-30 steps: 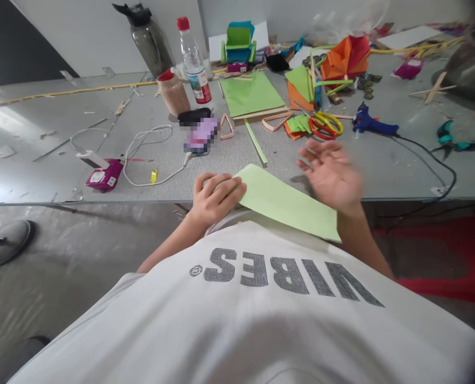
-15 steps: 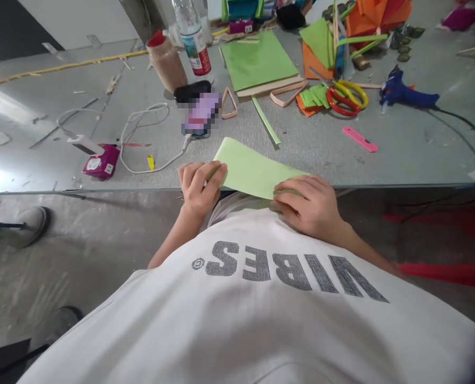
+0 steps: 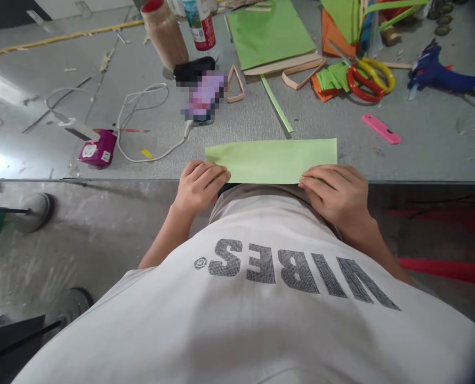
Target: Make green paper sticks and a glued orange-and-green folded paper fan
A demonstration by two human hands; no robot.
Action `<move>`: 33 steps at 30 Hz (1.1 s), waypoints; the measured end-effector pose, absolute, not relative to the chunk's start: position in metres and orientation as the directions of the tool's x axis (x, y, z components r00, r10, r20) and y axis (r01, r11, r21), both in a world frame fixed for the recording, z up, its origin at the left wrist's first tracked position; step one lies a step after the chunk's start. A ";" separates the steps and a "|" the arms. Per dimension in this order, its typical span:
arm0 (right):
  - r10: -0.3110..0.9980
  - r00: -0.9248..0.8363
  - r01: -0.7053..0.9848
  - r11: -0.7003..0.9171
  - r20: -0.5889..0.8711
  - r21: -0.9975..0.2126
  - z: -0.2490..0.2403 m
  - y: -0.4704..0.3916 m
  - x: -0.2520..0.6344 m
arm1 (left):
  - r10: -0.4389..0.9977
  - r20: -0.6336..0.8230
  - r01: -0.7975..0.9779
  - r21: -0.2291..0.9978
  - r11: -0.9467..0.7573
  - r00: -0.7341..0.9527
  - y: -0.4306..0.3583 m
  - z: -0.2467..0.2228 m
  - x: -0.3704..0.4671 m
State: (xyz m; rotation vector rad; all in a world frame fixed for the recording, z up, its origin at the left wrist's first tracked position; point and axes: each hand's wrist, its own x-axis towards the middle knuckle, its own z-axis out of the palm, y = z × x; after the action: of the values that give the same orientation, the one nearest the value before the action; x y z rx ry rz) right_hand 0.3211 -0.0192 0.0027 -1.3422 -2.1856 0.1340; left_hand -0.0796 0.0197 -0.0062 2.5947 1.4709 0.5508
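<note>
A light green paper strip (image 3: 273,157) lies nearly level along the table's front edge, its long sides running left to right. My left hand (image 3: 203,184) pinches its lower left corner between thumb and fingers. At the lower right part of the strip, my right hand (image 3: 335,192) grips the edge with its fingertips. Beyond the strip are a narrow green strip (image 3: 277,105), a triangular wooden loop (image 3: 235,85) and a pink cutter (image 3: 381,129).
Behind stand a bottle (image 3: 199,26) and a tan jar (image 3: 166,37). A phone (image 3: 204,96) with a white cable, a purple cube (image 3: 98,149), green sheets (image 3: 271,34), scissors (image 3: 365,85) and a blue glue gun (image 3: 441,72) lie around the table.
The paper has turned from slanted and curved to nearly straight and flatter. My right hand has moved right and slightly up, farther from my left hand. The view has shifted a little.
</note>
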 end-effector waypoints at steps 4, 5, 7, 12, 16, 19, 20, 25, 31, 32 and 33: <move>0.834 -0.327 0.807 0.491 0.444 -0.329 0.001 -0.017 0.325 | 0.805 0.344 0.774 0.263 -0.576 0.483 0.016 -0.004 -0.070; 0.831 -0.325 0.812 0.490 0.452 -0.317 0.001 -0.016 0.326 | 0.797 0.379 0.768 0.270 -0.581 0.470 0.016 -0.004 -0.067; 0.823 -0.318 0.827 0.483 0.470 -0.287 0.001 -0.013 0.327 | 0.767 0.465 0.748 0.281 -0.602 0.442 0.017 -0.006 -0.060; 0.845 -0.284 0.884 0.414 0.453 -0.219 0.008 -0.008 0.327 | 0.732 0.579 0.718 0.329 -0.613 0.360 0.018 -0.006 -0.043; 0.893 -0.263 0.926 0.339 0.364 -0.164 0.021 -0.006 0.325 | 0.851 0.465 0.793 0.410 -0.451 0.243 0.015 0.005 -0.031; 0.925 -0.261 0.943 0.305 0.275 -0.133 0.029 -0.003 0.325 | 0.904 0.380 0.826 0.434 -0.360 0.195 0.014 0.013 -0.026; 0.933 -0.264 0.945 0.301 0.247 -0.128 0.031 -0.001 0.325 | 0.913 0.362 0.830 0.438 -0.345 0.188 0.013 0.014 -0.025; 0.945 -0.269 0.947 0.295 0.188 -0.126 0.039 0.003 0.323 | 0.933 0.328 0.842 0.453 -0.293 0.148 0.011 0.018 -0.024; 0.953 -0.256 0.951 0.278 0.159 -0.136 0.044 0.005 0.320 | 0.932 0.353 0.860 0.446 -0.247 0.085 0.007 0.018 -0.019; 0.955 -0.256 0.951 0.277 0.152 -0.135 0.044 0.005 0.320 | 0.927 0.368 0.861 0.445 -0.247 0.075 0.006 0.017 -0.019; 0.956 -0.255 0.953 0.274 0.146 -0.132 0.045 0.005 0.320 | 0.921 0.384 0.861 0.446 -0.244 0.062 0.007 0.015 -0.018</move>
State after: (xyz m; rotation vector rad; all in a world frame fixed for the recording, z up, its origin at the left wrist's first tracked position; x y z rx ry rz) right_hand 0.3195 0.0049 0.0448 -1.7829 -2.3434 0.0245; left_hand -0.0183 0.0066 0.0148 2.2152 1.8682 0.9309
